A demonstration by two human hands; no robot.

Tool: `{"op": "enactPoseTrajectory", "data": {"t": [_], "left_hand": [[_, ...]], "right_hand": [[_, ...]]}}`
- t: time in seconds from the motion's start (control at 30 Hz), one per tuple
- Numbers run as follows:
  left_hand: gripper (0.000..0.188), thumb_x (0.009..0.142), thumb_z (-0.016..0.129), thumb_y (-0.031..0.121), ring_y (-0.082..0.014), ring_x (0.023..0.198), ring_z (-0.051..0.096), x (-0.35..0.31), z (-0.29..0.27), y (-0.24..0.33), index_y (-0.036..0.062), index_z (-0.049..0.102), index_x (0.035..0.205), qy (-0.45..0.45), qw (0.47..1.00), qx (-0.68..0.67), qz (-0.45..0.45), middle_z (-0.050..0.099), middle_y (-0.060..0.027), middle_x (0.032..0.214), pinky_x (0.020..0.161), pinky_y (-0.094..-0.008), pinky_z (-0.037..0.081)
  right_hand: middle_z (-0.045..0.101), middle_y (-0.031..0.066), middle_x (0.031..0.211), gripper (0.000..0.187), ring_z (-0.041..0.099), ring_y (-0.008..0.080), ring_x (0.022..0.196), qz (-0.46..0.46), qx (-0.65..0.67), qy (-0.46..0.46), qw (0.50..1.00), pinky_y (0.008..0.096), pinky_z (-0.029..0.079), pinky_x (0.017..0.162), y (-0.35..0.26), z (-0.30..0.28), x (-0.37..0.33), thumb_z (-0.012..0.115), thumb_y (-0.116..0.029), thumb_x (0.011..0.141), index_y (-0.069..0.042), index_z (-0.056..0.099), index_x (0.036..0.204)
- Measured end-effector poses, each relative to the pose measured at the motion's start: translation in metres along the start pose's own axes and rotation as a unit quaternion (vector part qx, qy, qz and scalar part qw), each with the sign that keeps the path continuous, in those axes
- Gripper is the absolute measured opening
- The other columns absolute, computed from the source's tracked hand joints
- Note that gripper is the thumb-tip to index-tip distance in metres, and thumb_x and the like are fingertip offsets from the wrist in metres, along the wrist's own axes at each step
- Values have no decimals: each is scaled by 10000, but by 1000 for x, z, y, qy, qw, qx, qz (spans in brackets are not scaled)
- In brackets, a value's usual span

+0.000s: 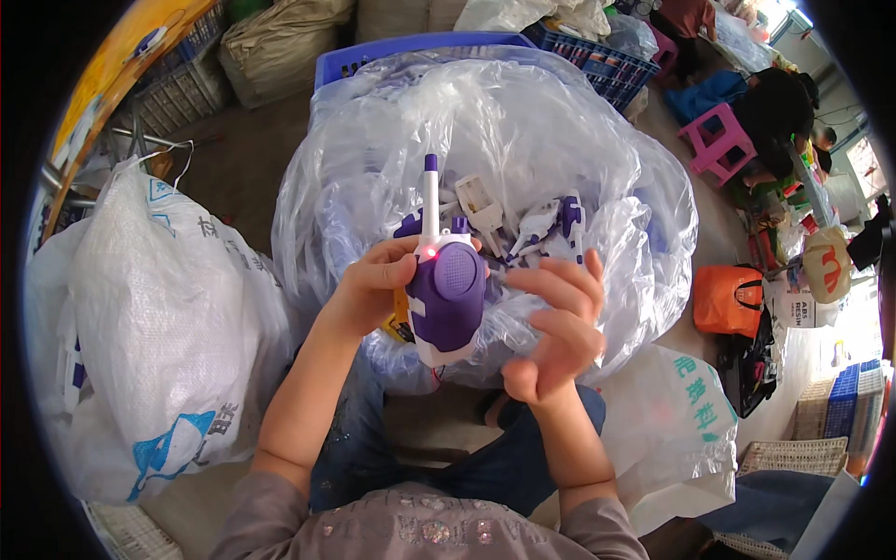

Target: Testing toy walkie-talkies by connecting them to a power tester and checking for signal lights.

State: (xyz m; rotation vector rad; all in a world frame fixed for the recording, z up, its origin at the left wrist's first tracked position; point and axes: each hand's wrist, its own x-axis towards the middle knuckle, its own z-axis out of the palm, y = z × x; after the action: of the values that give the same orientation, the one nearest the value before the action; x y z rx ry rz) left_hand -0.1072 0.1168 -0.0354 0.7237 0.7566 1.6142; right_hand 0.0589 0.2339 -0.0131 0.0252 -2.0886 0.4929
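Left hand (378, 278) grips a purple-and-white walkie-talkie (448, 303), its red light (430, 252) glowing; right hand (566, 322), loosely spread, hovers just beside it, near a clear plastic bag (523, 107).

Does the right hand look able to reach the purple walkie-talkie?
Likely yes: the right hand is close beside the walkie-talkie, seemingly empty, with nothing visible between them; the left hand holds it.

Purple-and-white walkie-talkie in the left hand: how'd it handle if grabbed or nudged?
The walkie-talkie is probably stiff: its straight antenna shows no sag. Likely heavier than an empty shell, since the lit red light suggests powered parts inside. Laid face down, it might rock on its rounded purple front.
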Motion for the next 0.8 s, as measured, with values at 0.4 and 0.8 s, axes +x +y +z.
{"op": "enactPoseTrajectory", "data": {"t": [0.4,0.8], "left_hand": [[707,796,624,409,-241,1132,514,-1,-1,0,-63,418,1280,17,999,1,39,502,-165,1245,989,-344,368],[814,825,549,525,-361,1296,320,11,-1,-9,-19,282,1369,-57,972,-119,194,266,-254,1415,1060,-454,272]], "right_hand": [[623,122,998,253,530,267,979,-11,-79,-79,994,514,208,1032,-4,10,3,489,-301,901,-61,463,974],[527,83,1201,454,531,237,1055,461,779,-29,425,369,444,797,-5,57,-31,564,-248,865,-75,436,1264]]}}
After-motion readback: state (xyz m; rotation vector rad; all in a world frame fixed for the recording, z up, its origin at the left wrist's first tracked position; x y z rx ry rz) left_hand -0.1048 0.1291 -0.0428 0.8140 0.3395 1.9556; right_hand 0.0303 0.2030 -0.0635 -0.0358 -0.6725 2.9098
